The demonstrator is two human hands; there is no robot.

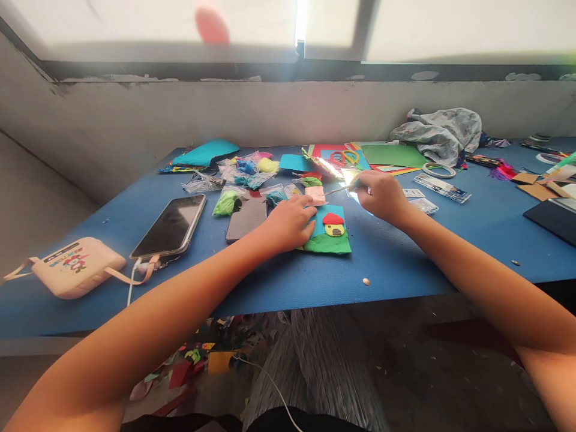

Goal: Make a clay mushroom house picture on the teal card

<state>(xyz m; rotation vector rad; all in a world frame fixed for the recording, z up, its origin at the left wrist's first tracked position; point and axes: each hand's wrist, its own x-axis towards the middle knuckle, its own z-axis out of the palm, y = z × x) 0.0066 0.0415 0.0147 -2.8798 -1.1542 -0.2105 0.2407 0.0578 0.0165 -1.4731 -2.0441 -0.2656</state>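
Note:
My right hand (378, 195) grips a thin silvery tool (335, 190), its exact kind too small to make out. The tool's tip meets a flat pale pink piece of clay (315, 194). My left hand (290, 223) lies with fingers spread, fingertips at the lower edge of that pink piece. Just below is a blue card (318, 223) with green clay (328, 243) along its bottom. On the card sits a small clay house shape (333, 225), yellow with a red top. A dark flat device (246, 219) lies partly behind my left hand.
Bagged clay (227, 203) in several colours lies behind my left hand. Orange-handled scissors (344, 158) rest on coloured sheets (396, 156). At left are a phone (171, 225) and a pink power bank (78, 267) with a cable. A tape roll (438, 170) is at right.

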